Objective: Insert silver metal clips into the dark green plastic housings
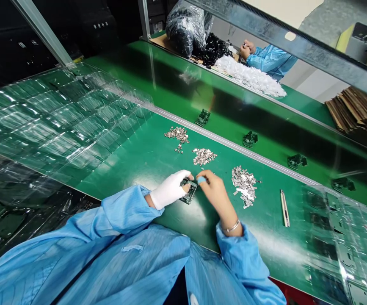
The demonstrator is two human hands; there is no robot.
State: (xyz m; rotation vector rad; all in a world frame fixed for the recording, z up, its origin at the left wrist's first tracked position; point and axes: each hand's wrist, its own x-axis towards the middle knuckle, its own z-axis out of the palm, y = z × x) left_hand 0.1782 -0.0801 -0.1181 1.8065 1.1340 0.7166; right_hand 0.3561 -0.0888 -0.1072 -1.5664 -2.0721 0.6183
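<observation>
**Small part could slip at the bracket**

The gloved left hand grips a dark bracket against the green table. The right hand pinches at its edge, seemingly holding a tiny metal piece; loosened fingers could drop it among the nearby pile of metal pieces.

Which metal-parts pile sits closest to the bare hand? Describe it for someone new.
On the green bench, look just beyond and right of the right hand. The largest pile lies there, between that hand and the tweezers; the two smaller piles sit farther away.
</observation>
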